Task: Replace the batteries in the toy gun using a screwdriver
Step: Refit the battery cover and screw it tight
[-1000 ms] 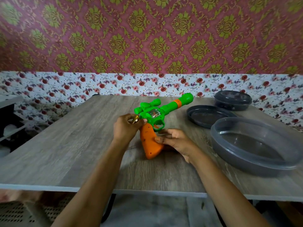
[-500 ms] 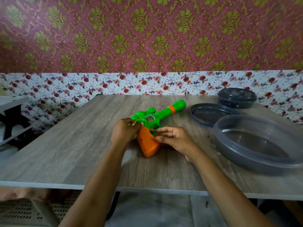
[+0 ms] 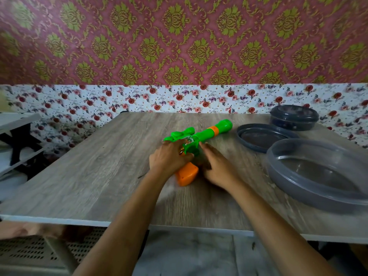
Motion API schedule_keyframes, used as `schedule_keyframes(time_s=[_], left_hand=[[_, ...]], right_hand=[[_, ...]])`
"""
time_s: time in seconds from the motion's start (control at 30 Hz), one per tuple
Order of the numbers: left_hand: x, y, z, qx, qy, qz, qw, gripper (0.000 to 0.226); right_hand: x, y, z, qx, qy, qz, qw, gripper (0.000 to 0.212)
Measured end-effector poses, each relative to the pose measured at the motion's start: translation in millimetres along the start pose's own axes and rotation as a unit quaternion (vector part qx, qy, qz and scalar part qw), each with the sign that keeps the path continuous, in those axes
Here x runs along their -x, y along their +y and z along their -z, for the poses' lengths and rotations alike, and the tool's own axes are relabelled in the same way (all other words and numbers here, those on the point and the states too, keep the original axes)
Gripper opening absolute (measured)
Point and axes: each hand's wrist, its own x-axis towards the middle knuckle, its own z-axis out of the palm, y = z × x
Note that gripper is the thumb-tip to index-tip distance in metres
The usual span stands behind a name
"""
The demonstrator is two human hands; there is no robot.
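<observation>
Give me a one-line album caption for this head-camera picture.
Left hand grips a green-and-orange toy gun on a wooden table; right hand rests against it, grey tub nearby.

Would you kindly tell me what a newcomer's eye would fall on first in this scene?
The green toy gun with its orange grip stands out at the middle of the wooden table, the left hand holding it and the right hand touching it. At the right, a large grey tub sits open near the front edge, with a loose lid and a small closed tub behind it.
</observation>
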Motion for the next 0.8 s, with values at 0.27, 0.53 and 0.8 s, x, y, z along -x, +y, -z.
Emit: schedule_keyframes(time_s=[0.27, 0.53, 0.8], left_hand=[[-11, -32, 10, 0.012, 0.024, 0.033, 0.999, 0.051], [-33, -134, 42, 0.008, 0.028, 0.112, 0.993, 0.052], [-47, -172, 60, -0.017, -0.001, 0.124, 0.992, 0.054]], right_hand=[[-33, -17, -15, 0.027, -0.058, 0.008, 0.998, 0.071], [-41, -18, -32, 0.065, -0.063, 0.014, 0.996, 0.05], [-45, -15, -36, 0.05, -0.07, 0.016, 0.996, 0.05]])
